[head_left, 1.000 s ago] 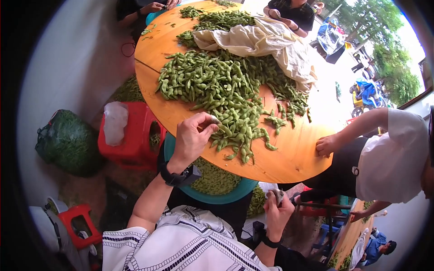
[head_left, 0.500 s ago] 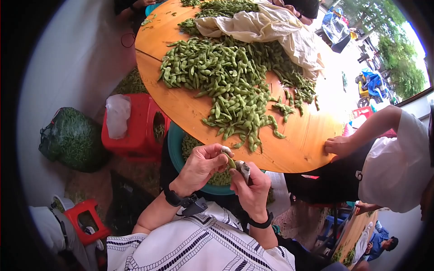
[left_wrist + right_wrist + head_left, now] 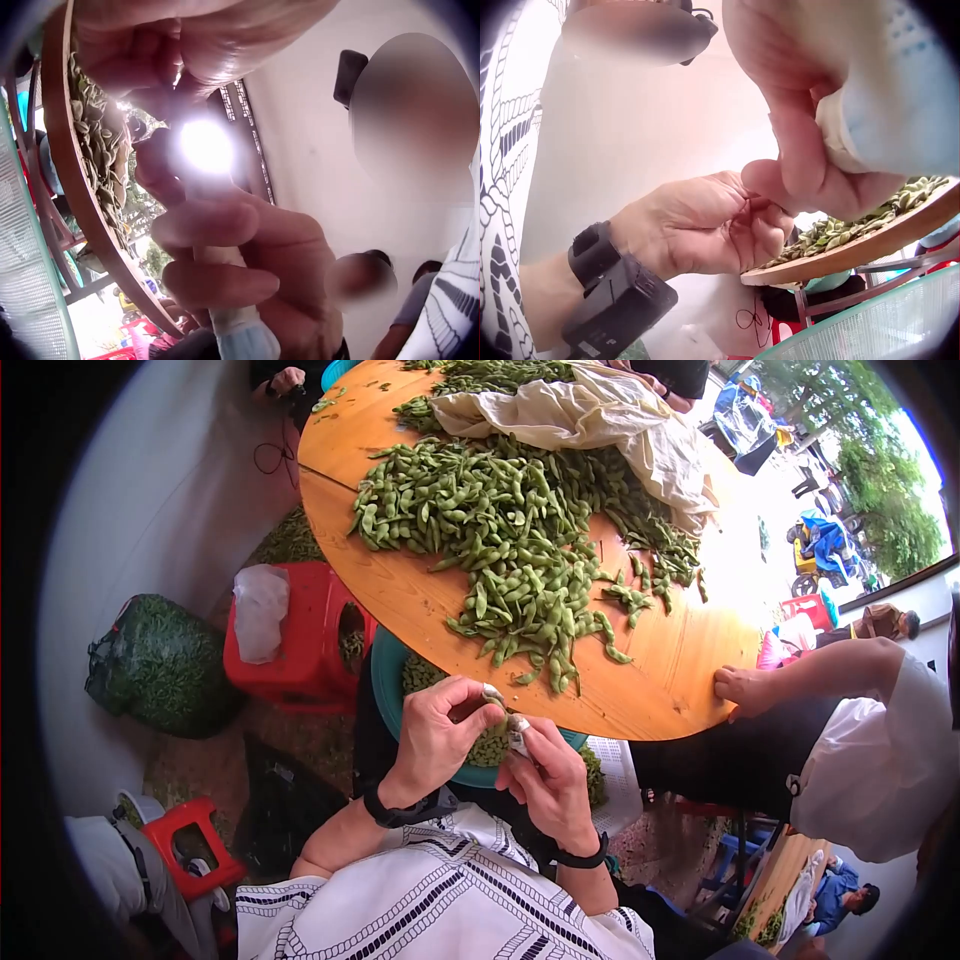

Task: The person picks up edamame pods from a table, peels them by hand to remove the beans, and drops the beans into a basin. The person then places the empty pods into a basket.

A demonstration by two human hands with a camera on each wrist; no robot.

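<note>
In front of the chest, both hands meet over a teal basin (image 3: 385, 670) that holds light green beans. My left hand (image 3: 435, 735), wearing whitish wrapping on a fingertip, pinches an edamame pod (image 3: 507, 726), mostly hidden by fingers. At the pod's other side is my right hand (image 3: 552, 778). Its curled fingers grip a pale stick-like thing (image 3: 231, 259) with a light blue end; glare covers its top in the left wrist view, and its kind cannot be told. A large heap of edamame pods (image 3: 450, 505) lies on the round wooden table (image 3: 400, 615) just beyond.
A cream cloth (image 3: 600, 420) covers part of the heap. Left of the basin stand a red stool (image 3: 310, 650) with a plastic bag on it and a full green mesh sack (image 3: 160, 670). At the right, a person's hand (image 3: 740, 685) rests on the table edge.
My left hand has come back from the heap with a pod, and my right hand has risen to meet it. In the last half second, the hands close further over the pod.
</note>
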